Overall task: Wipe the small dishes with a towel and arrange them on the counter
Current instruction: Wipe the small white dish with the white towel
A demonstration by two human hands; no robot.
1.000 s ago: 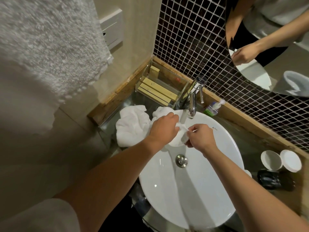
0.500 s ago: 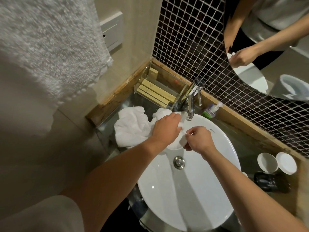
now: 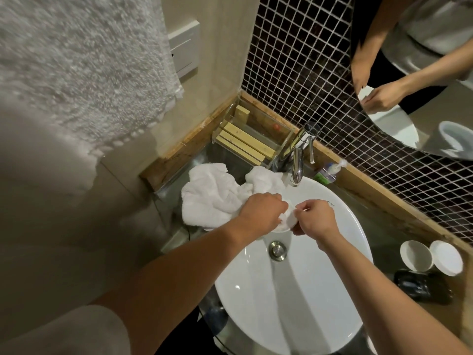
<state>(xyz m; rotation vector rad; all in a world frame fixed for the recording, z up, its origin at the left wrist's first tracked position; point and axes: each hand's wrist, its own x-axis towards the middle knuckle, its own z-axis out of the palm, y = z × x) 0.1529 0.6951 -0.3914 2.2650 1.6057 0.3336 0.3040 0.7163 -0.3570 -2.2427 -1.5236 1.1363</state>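
Over the far left rim of the white basin [image 3: 320, 290], my left hand [image 3: 261, 211] presses a bunched part of the white towel [image 3: 212, 198] into a small white dish [image 3: 290, 219]. My right hand [image 3: 314, 217] pinches that dish's right edge. Most of the dish is hidden by my fingers and the cloth. The rest of the towel lies crumpled on the counter left of the basin. Two more small white dishes [image 3: 416, 255] [image 3: 446, 257] stand side by side on the counter at the right.
A chrome tap [image 3: 298, 160] rises behind the basin, with a small pump bottle [image 3: 330, 171] beside it. A clear box with wooden bars [image 3: 245, 142] fills the corner. A dark object [image 3: 422, 285] lies before the two dishes. Another towel [image 3: 76, 62] hangs at upper left. A mirror [image 3: 422, 73] is at upper right.
Both hands have kept working cloth against dish at the same spot by the tap. The view has shifted slightly; the dishes at the right have stayed put.
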